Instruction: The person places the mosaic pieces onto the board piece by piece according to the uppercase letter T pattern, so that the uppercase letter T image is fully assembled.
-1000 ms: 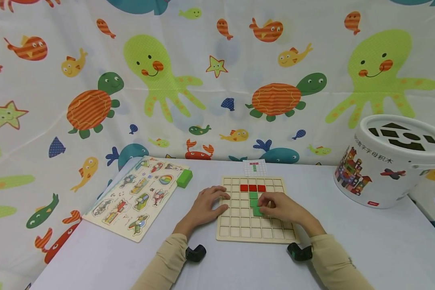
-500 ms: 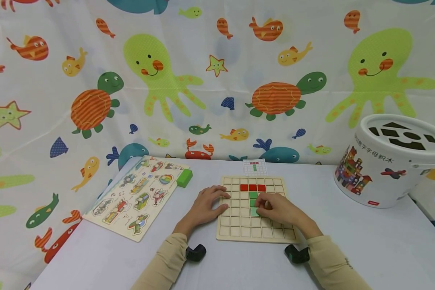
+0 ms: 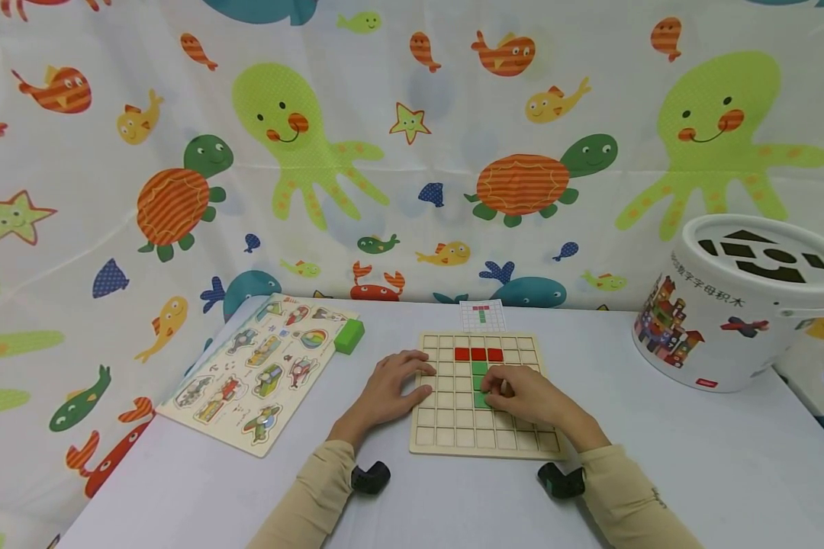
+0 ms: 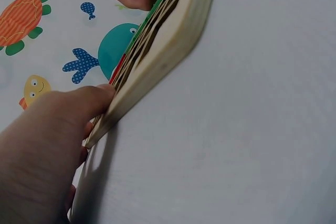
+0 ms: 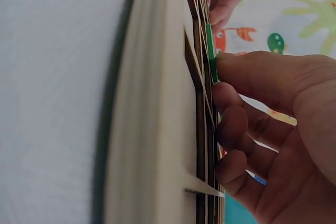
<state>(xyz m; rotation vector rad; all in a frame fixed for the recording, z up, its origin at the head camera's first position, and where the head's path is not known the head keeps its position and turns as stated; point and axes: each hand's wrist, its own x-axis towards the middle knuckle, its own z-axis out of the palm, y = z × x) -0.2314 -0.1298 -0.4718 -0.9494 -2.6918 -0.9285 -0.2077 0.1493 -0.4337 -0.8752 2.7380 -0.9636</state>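
In the head view a wooden grid board [image 3: 446, 441] lies on the table, with a row of red tiles [image 3: 478, 354] and a column of green tiles [image 3: 479, 368] below its middle. My right hand [image 3: 525, 393] is over the board, thumb and curled fingers at the lowest green tile [image 3: 481, 400], which lies in its square. In the right wrist view the thumb [image 5: 252, 72] touches that tile's edge. My left hand [image 3: 387, 393] rests at the board's left edge, fingers loosely bent; the thumb [image 4: 97, 98] lies on the rim in the left wrist view.
Behind the board lies a small pattern card [image 3: 483, 316]. A picture puzzle board [image 3: 247, 389] lies at left, with a green block [image 3: 349, 336] at its right edge. A white bucket [image 3: 735, 328] with a shape-hole lid stands at right. A sea-animal cloth [image 3: 412, 175] hangs behind.
My right hand has shifted slightly left with the lowest green tile, which now lies flat in line with the green tiles above. The left hand has stayed in place.
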